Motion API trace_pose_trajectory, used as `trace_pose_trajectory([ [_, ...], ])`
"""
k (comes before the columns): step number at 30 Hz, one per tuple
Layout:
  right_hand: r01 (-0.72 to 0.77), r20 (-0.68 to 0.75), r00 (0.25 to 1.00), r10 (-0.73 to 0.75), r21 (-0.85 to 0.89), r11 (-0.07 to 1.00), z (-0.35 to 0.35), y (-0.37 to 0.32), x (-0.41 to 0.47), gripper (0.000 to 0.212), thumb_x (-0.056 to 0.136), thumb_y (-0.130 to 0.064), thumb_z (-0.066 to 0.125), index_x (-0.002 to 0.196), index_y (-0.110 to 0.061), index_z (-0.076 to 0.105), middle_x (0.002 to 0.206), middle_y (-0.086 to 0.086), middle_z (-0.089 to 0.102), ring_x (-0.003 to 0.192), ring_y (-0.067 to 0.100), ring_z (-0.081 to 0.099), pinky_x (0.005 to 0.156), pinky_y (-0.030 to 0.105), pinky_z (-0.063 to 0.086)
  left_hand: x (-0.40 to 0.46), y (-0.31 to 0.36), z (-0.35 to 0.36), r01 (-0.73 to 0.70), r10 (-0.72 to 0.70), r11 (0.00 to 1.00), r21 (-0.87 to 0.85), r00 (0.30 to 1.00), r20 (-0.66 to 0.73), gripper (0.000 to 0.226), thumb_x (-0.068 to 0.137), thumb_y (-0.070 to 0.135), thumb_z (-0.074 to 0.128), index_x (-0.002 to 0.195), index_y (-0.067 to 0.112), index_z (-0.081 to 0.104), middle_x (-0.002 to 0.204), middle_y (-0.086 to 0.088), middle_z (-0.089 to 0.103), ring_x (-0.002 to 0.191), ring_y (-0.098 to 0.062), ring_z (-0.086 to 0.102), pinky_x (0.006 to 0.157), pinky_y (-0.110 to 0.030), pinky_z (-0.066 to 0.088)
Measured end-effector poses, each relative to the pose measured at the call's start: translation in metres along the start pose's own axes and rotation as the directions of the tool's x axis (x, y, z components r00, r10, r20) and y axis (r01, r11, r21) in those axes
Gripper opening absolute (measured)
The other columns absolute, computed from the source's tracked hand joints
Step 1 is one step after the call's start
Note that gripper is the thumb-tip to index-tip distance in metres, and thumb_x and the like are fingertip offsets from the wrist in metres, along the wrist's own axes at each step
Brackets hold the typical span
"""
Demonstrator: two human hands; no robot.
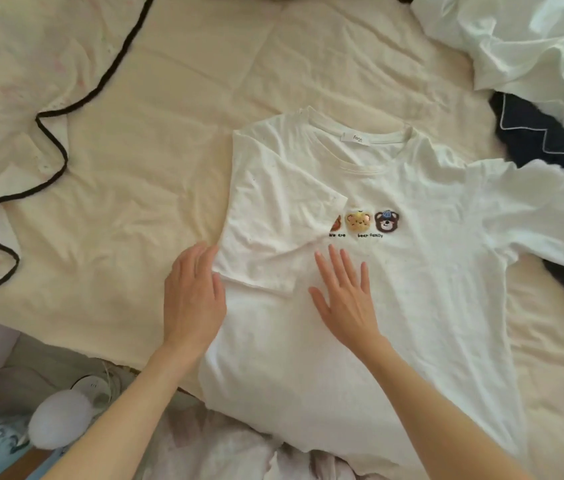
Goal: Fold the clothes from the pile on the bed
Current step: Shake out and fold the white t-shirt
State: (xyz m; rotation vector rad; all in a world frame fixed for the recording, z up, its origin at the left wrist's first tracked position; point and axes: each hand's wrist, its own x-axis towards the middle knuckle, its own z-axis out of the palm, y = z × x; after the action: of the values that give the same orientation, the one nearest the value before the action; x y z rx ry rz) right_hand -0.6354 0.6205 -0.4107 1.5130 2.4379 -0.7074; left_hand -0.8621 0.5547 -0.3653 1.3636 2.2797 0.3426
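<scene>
Under both flat hands [344, 299], T-shirt [412, 306].

Bare cream sheet [155, 174] lies open to the left of the white T-shirt [394, 306] and beyond its collar, with room for a hand to sweep. That stretch ends at a cream cloth with black trim [13, 133] on the far left. To the right, a rumpled white pile [530, 46] and dark clothes [543, 133] crowd the spread sleeve [533, 209], perhaps touching it. Low down, pale crumpled fabric [225, 452] lies at the shirt's hem.
</scene>
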Motion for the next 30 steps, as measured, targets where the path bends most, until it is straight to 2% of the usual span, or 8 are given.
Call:
trace_pose_trajectory([
  [4,-0.188,-0.181,0.962,0.207,0.116,0.975,-0.028,0.066,-0.029,0.053,0.094,-0.02,0.055,0.143,-0.008,0.038,0.15,0.014,0.033,0.142,0.031,0.026,0.113,0.053,0.015,-0.003,0.049,0.034,-0.399,0.345,0.899,0.179,0.899,0.271,0.054,0.078,0.013,0.073,0.129,0.005,0.055,0.143,-0.018,0.041,0.133,-0.038,0.037,0.102,-0.05,0.04],
  [8,-0.315,-0.367,0.845,0.39,0.247,0.916,-0.052,0.146,-0.061,0.045,0.088,-0.005,0.061,0.13,0.005,0.049,0.136,0.024,0.048,0.129,0.04,0.043,0.106,0.056,0.03,-0.005,0.075,0.066,-0.215,0.13,0.949,0.232,0.934,0.333,0.035,0.08,0.006,0.07,0.113,-0.002,0.062,0.142,-0.023,0.041,0.133,-0.039,0.038,0.102,-0.045,0.039],
  [14,-0.522,-0.213,0.702,0.68,0.495,0.694,-0.066,0.244,-0.084,0.04,0.096,-0.019,0.049,0.13,0.001,0.048,0.133,0.02,0.048,0.125,0.033,0.042,0.104,0.039,0.031,-0.022,0.087,0.077,-0.288,0.247,0.932,0.219,0.949,0.195,0.027,0.08,0.014,0.037,0.077,-0.003,0.058,0.128,-0.026,0.054,0.121,-0.044,0.05,0.093,-0.053,0.047],
  [18,-0.463,0.224,0.482,0.847,0.886,0.029,-0.078,0.274,-0.059,0.042,0.097,-0.038,0.047,0.126,-0.009,0.047,0.125,0.012,0.053,0.108,0.02,0.056,0.088,0.03,0.045,-0.032,0.097,0.077,-0.179,0.106,0.935,0.305,0.965,0.242,0.04,0.07,0.025,0.027,0.078,0.002,0.058,0.116,-0.021,0.062,0.111,-0.038,0.058,0.094,-0.051,0.043],
  [20,-0.248,0.452,0.497,0.741,0.892,-0.378,-0.088,0.291,-0.044,0.059,0.096,-0.045,0.047,0.138,-0.005,0.038,0.138,0.014,0.047,0.123,0.022,0.051,0.098,0.032,0.044,-0.03,0.11,0.084,-0.089,0.042,0.953,0.29,0.985,0.165,0.041,0.072,0.027,0.032,0.092,0.002,0.057,0.1,-0.014,0.063,0.096,-0.033,0.061,0.095,-0.051,0.039],
  [23,-0.066,0.549,0.575,0.607,0.771,-0.634,-0.107,0.311,-0.024,0.066,0.094,-0.047,0.049,0.142,-0.005,0.033,0.146,0.007,0.041,0.133,0.019,0.041,0.109,0.033,0.036,-0.029,0.13,0.103,-0.068,0.019,0.969,0.237,0.979,0.203,0.04,0.082,0.014,0.052,0.121,0.003,0.053,0.133,-0.013,0.051,0.125,-0.03,0.046,0.108,-0.05,0.026],
  [27,0.104,0.511,0.576,0.639,0.729,-0.677,-0.133,0.311,0.0,0.024,0.094,-0.016,0.055,0.117,-0.01,0.054,0.1,0.002,0.063,0.093,0.019,0.063,0.073,0.033,0.052,-0.019,0.164,0.125,-0.013,-0.024,0.987,0.158,0.974,0.227,0.046,0.088,0.012,0.053,0.133,0.007,0.045,0.146,-0.012,0.038,0.136,-0.028,0.033,0.11,-0.039,0.023],
  [30,0.092,0.241,0.512,0.824,0.939,-0.331,-0.146,0.285,0.016,0.017,0.089,-0.009,0.059,0.106,-0.008,0.058,0.09,0.0,0.063,0.078,0.013,0.063,0.071,0.029,0.055,-0.006,0.191,0.13,0.208,-0.189,0.967,-0.147,0.972,0.138,0.038,0.092,0.01,0.05,0.13,0.008,0.047,0.135,-0.009,0.047,0.126,-0.023,0.042,0.102,-0.026,0.028],
])
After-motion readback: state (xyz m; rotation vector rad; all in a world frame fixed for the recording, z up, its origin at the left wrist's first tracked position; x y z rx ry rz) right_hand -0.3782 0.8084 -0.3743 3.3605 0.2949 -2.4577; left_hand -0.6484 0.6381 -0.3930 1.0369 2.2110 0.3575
